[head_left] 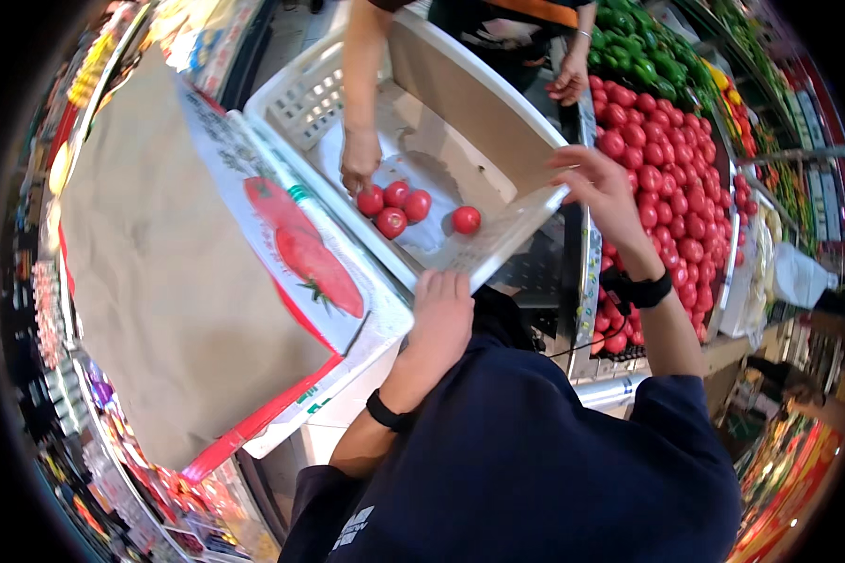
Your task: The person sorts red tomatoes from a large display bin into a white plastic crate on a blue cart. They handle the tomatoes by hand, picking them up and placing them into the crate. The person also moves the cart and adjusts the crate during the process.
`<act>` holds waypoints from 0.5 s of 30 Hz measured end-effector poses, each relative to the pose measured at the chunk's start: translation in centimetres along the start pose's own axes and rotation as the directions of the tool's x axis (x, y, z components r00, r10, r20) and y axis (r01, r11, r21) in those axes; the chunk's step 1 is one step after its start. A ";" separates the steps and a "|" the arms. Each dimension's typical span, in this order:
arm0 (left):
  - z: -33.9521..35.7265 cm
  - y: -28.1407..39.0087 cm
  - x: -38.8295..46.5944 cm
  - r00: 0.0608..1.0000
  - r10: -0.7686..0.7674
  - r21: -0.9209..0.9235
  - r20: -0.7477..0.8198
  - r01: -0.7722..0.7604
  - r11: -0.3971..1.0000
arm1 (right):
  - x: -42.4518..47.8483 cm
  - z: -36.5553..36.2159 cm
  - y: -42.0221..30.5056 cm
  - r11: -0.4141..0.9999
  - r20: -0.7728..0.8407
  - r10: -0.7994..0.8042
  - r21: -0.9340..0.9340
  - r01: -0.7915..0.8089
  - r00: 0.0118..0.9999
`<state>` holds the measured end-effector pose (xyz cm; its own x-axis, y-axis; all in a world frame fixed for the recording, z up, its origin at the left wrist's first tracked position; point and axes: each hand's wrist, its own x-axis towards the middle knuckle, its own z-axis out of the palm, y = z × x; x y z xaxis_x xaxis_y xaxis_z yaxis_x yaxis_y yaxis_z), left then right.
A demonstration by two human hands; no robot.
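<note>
A white plastic crate (486,84) with slotted ends lies before me, tilted. Several red tomatoes (392,222) sit together on its paper lining, and one more tomato (466,219) lies apart from them. My left hand (443,302) grips the crate's near rim with the fingers curled over it. At the crate's right corner is my right hand (595,183), its fingers around the rim and the thumb spread apart; whether it bears on the rim is hard to tell. Another person's hand (361,158) reaches into the crate and touches a tomato at the left.
A cardboard box (176,281) with printed tomatoes stands at the left against the crate. On the right is a display heaped with tomatoes (665,183), with green peppers (634,46) behind. The other person's second hand (572,76) hangs beside this display.
</note>
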<state>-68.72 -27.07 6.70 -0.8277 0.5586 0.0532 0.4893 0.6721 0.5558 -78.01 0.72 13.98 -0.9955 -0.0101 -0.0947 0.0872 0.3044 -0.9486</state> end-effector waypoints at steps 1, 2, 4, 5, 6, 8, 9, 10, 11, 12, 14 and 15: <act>0.5 -0.3 -0.1 1.000 -0.009 0.013 0.001 0.009 1.000 | 1.8 2.7 -0.8 0.999 0.208 -0.021 -0.036 0.029 0.978; 0.5 -0.4 -0.2 1.000 -0.002 0.014 -0.018 0.003 1.000 | 3.6 5.2 -1.6 0.976 0.371 -0.045 -0.182 0.121 0.928; 0.3 -0.5 -0.4 0.999 -0.001 0.003 -0.043 0.001 1.000 | 7.6 9.2 -1.1 0.831 0.614 0.090 -0.480 0.281 0.784; 0.2 -0.3 -0.4 0.999 0.003 -0.002 -0.053 -0.003 1.000 | 9.9 11.1 1.3 0.700 0.661 0.234 -0.623 0.348 0.713; 0.1 -0.3 -0.4 0.996 0.004 -0.045 -0.085 -0.008 0.999 | 11.9 12.8 3.2 0.537 0.666 0.383 -0.725 0.432 0.640; 0.6 -0.2 -0.6 0.994 -0.003 -0.080 -0.106 -0.006 0.997 | 13.7 15.6 5.5 0.300 0.581 0.705 -0.763 0.573 0.406; 0.7 -0.4 -0.5 0.993 0.002 -0.096 -0.118 -0.014 0.995 | 14.3 16.4 7.9 0.223 0.505 0.792 -0.763 0.607 0.344; 0.4 -0.1 -0.5 0.998 0.000 0.002 -0.058 0.001 1.000 | 14.3 17.6 9.4 0.232 0.447 0.818 -0.833 0.503 0.362; 0.9 -0.3 -0.7 0.994 -0.027 -0.024 -0.101 0.025 0.999 | 13.5 18.5 10.7 0.225 0.380 0.848 -0.889 0.398 0.370; 1.5 -0.5 -1.0 0.994 -0.041 -0.032 -0.102 0.038 0.999 | 12.8 18.4 12.9 0.196 0.335 0.845 -0.919 0.342 0.416; 2.5 -0.4 -0.7 0.990 -0.062 -0.064 -0.129 0.054 0.996 | 11.8 18.3 18.1 0.148 0.292 0.788 -0.944 0.294 0.542; 2.8 -0.5 -1.0 0.990 -0.056 -0.070 -0.132 0.047 0.996 | 11.7 18.6 19.9 0.140 0.300 0.729 -0.945 0.295 0.615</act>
<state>-67.35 -26.62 4.01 -0.8829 0.4508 0.1310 0.4292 0.6620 0.6144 -87.24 -11.08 -11.62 -0.5375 -0.0699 -0.8404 -0.3179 0.9398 0.1252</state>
